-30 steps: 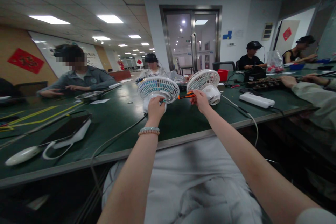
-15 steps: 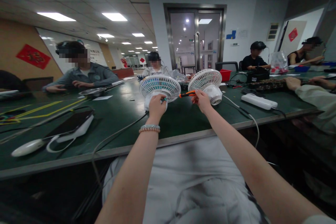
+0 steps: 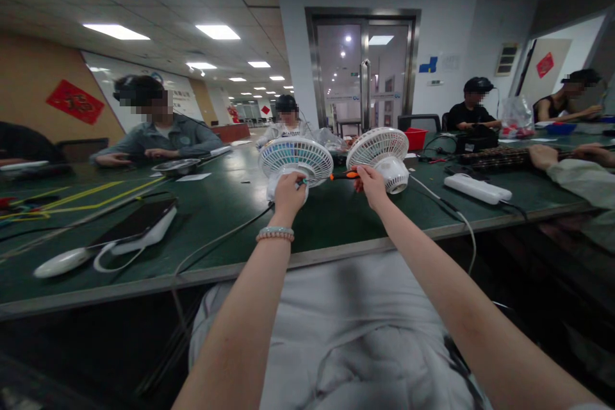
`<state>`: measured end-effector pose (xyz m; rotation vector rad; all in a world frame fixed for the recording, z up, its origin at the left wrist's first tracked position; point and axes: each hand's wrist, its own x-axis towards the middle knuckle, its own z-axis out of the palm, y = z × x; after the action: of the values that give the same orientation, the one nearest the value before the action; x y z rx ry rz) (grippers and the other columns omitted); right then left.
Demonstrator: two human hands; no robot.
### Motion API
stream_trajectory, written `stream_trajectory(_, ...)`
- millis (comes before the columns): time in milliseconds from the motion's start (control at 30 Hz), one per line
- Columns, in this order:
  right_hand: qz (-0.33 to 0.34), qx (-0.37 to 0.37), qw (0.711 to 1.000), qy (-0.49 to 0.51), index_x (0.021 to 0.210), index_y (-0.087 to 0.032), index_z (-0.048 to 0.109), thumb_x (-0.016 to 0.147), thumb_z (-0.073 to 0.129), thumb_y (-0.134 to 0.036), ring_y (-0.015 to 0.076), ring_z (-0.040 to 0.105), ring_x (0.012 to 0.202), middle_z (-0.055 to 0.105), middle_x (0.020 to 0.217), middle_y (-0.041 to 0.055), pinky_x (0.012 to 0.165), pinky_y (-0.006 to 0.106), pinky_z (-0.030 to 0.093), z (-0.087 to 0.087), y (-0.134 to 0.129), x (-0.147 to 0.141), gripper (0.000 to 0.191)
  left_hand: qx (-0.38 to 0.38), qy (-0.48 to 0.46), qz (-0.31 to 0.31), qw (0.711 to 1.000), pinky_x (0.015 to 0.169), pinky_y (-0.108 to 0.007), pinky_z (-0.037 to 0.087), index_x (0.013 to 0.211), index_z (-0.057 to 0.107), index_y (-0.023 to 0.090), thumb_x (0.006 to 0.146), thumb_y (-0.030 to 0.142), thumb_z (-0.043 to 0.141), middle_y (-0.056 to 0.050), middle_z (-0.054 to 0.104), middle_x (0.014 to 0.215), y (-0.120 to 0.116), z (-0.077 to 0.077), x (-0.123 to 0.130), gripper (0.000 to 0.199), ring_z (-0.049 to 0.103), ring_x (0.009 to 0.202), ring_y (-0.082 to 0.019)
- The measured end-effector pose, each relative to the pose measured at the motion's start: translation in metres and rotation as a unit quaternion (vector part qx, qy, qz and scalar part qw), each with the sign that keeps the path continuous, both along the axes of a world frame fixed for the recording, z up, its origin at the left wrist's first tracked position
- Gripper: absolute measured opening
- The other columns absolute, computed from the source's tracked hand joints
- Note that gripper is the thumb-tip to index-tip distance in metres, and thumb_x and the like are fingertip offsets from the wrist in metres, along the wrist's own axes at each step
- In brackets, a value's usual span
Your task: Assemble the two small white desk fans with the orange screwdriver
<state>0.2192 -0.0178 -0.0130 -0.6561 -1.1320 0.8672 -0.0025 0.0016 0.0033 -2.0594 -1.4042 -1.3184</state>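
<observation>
My right hand (image 3: pixel 371 184) is closed on an orange-and-black screwdriver (image 3: pixel 344 175), whose shaft points left. Between the fingers of my left hand (image 3: pixel 290 193) is a small green-and-black tool (image 3: pixel 301 182), mostly hidden by the hand. A white fan (image 3: pixel 314 154) with a round grille stands behind my left hand, and its base is partly covered by it. Right behind my right hand a second white fan (image 3: pixel 396 173) rests tilted, its grille facing up and back.
A power strip (image 3: pixel 477 188) lies at the right, and a phone on a white stand (image 3: pixel 139 224) at the left. Cables run over the table edge (image 3: pixel 211 277). A metal bowl (image 3: pixel 177 167) and a red bin (image 3: pixel 415 139) stand farther back. Several people sit around.
The whole view has shifted slightly, moving things a little to the right. The screwdriver in my right hand lies a bit more level. Both hands keep their holds.
</observation>
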Motion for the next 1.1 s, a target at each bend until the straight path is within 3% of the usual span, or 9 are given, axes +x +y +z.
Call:
stream_trajectory(200,0.001,0.01,1.0,-0.002,0.09,-0.016,0.059,0.065,0.059,-0.031,0.0061,0.047,0.044,0.056,0.055,-0.005,0.041,0.018,0.036,0.003,-0.0059,-0.0019,0.028,-0.001,0.005,0.006,1.0,0.08,-0.03,0.043,0.087,0.059,0.02,0.07,0.017,0.052,-0.005,0.061,0.083,0.0005,-0.0001,-0.0001,0.019,0.055,0.086,-0.019)
stream_trajectory(433,0.001,0.016,1.0,-0.017,0.091,-0.017,0.059,0.065,0.059,-0.029,0.0062,0.048,0.045,0.054,0.054,-0.0059,0.041,0.018,0.036,0.004,-0.0069,-0.0014,0.028,-0.006,0.008,0.007,1.0,0.082,-0.03,0.043,0.087,0.059,0.02,0.07,0.017,0.052,-0.004,0.062,0.085,0.0015,0.0002,-0.0008,0.019,0.055,0.089,-0.019)
stream_trajectory(1100,-0.021,-0.003,0.999,-0.044,0.089,-0.016,0.058,0.071,0.056,-0.044,0.0088,0.047,0.04,0.052,0.045,-0.0054,0.039,0.019,0.037,0.0011,-0.0036,-0.0025,0.033,-0.005,0.01,0.02,1.0,0.08,-0.032,0.043,0.086,0.058,0.021,0.07,0.016,0.052,-0.004,0.062,0.084,-0.001,0.0007,-0.001,0.018,0.055,0.087,-0.02)
